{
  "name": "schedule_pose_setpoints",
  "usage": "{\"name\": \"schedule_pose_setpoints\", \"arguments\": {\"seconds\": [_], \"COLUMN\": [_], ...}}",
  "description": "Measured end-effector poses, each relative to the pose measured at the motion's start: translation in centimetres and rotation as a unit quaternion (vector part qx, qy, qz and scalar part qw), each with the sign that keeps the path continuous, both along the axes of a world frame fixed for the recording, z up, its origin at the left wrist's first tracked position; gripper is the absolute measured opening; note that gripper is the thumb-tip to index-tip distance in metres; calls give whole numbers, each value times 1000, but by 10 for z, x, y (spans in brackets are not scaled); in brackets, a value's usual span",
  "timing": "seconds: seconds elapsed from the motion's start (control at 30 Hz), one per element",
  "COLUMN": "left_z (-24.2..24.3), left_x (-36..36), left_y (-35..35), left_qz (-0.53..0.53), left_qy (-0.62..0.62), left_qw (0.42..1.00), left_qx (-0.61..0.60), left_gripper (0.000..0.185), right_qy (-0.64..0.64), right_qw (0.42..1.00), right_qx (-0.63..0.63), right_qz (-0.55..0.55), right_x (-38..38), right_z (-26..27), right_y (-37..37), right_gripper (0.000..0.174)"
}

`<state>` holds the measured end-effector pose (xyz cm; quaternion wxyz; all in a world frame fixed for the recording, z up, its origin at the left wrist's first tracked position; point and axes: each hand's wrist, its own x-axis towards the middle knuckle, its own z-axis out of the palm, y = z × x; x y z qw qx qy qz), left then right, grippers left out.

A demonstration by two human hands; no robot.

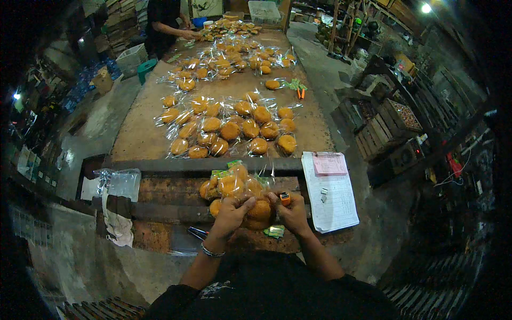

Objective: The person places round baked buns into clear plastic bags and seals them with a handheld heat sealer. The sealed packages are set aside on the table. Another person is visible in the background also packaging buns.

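Between my hands is a clear plastic bag holding a round golden-brown bun [259, 213]. My left hand [231, 218] pinches the bag's left side with thumb and fingers. My right hand [293, 211] has an orange tool [285, 198], apparently a small stapler, in its fist. Its thumb and forefinger meet the bag on the right. Just beyond my hands lies a pile of bagged buns [230, 184] with green labels [221, 173]. A small stack of green labels [274, 231] rests by the near edge, below my right hand. Fingertips are partly hidden by plastic glare.
Many bagged buns [230, 130] cover the long wooden table [138, 132]. Papers [334, 204] with metal staple strips [324, 194] lie at right. Plastic bags [120, 184] and pens [198, 232] lie at left. An orange-handled tool [301, 93] sits farther off. Another person's hand [190, 34] works at the far end.
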<state>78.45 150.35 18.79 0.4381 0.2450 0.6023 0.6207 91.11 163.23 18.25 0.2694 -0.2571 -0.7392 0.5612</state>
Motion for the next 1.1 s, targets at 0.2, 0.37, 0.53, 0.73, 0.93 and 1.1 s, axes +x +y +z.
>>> {"name": "schedule_pose_setpoints", "arguments": {"seconds": [0.2,0.37,0.53,0.73,0.93,1.1], "left_z": [1,24,31,31,16,3], "left_x": [21,30,28,38,29,25], "left_y": [2,1,-2,-5,-9,4], "left_qz": [66,37,50,103,-28,-121], "left_qy": [53,-151,-257,16,115,14], "left_qw": [995,981,953,971,987,988], "left_qx": [58,118,155,215,108,94], "left_gripper": [26,35,34,23,28,32], "right_qy": [32,81,26,154,146,190], "right_qw": [992,989,996,953,979,971], "right_qx": [74,-127,-82,239,35,127], "right_qz": [-99,-15,11,104,135,76], "right_x": [8,3,10,21,23,16], "right_z": [7,10,25,37,36,43], "right_y": [-10,-7,-9,-18,-17,-17], "right_gripper": [21,21,18,20,14,14]}}
